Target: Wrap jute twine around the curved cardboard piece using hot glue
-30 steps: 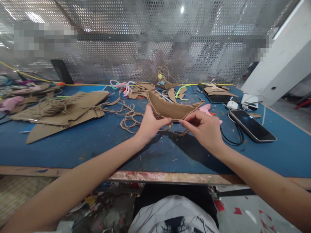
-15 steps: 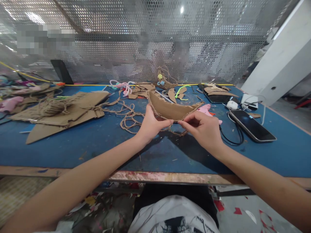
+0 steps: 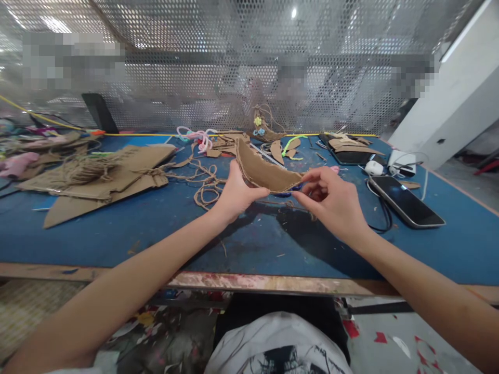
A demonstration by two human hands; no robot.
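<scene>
A crescent-shaped piece of brown cardboard (image 3: pixel 265 169) is held up over the blue table, with cord-like twine running along its lower edge. My left hand (image 3: pixel 237 192) grips its left side, thumb along the bottom edge and the other fingers hidden behind. At the right end, the curled fingers and thumb of my right hand (image 3: pixel 329 200) close round the crescent's tip, which they hide. Just under the crescent shows a sliver of something dark blue and shiny (image 3: pixel 284 194), its kind unclear. Loose twine (image 3: pixel 205 189) lies in loops left of the cardboard.
Large cardboard sheets (image 3: pixel 93 192) with a twine bundle (image 3: pixel 91 170) lie left. Behind stand a flower-decorated crescent (image 3: pixel 265 127), pink pipe cleaners (image 3: pixel 200 137) and cardboard scraps. A phone (image 3: pixel 407 201), white mouse (image 3: pixel 373 168) and cables are right. A perforated metal screen (image 3: pixel 179 83) rises behind.
My right hand has moved from the middle of the lower edge to the crescent's right end, its fingers curled higher. The crescent has shifted slightly left and tilts more. The dark blue sliver now shows.
</scene>
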